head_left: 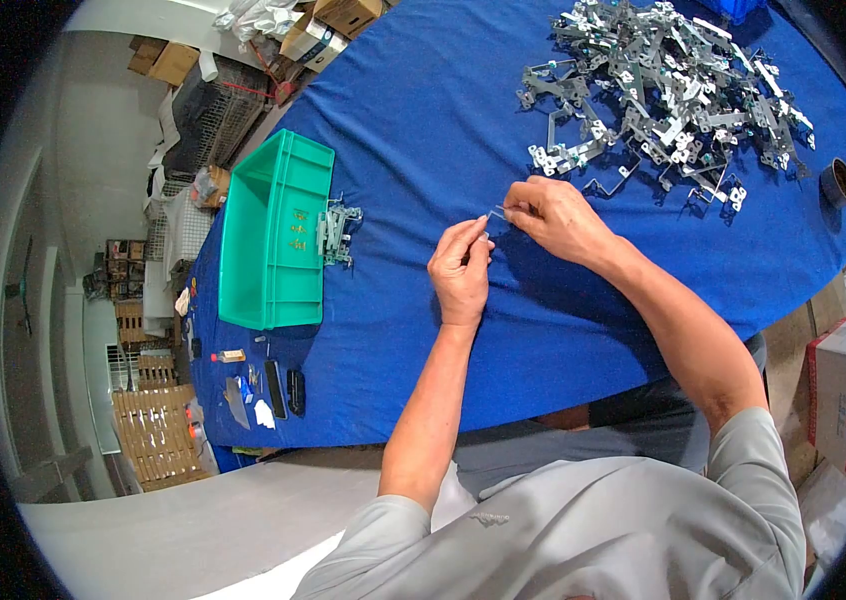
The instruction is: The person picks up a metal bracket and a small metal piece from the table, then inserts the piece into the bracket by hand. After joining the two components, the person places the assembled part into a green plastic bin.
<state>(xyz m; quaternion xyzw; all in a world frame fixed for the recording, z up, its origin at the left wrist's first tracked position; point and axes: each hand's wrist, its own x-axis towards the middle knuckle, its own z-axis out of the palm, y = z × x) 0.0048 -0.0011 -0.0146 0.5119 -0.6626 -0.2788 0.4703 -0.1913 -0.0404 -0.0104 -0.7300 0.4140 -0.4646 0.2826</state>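
Blue cloth: it covers the table (423, 120) from edge to edge, with a person seated at its 6 o'clock side.
Right hand (555, 215): pinched narrow, its fingertips hold a small metal piece (496, 211) just above the cloth, near the middle of the table.
Left hand (461, 270): fingers drawn together in a tight pinch, tips raised to just under the piece's free end; whether they touch it is too fine to tell.
Small metal piece: thin and short, it sticks out from the right fingertips toward 9 o'clock, its long axis running roughly 3 to 9. It lies between the two hands, at 1 o'clock from the left hand, and the right hand is the nearer.
Pile of metal brackets (668, 85): heaped at 1 o'clock from the hands, well apart from them, closer to the right arm.
Green bin (273, 235): stands at 9 o'clock, with a few brackets (336, 232) touching its right wall.
Roll of tape (838, 182): lies at 3 o'clock, near the table's edge.
Small tools (263, 385): scattered at 8 o'clock, below the bin.
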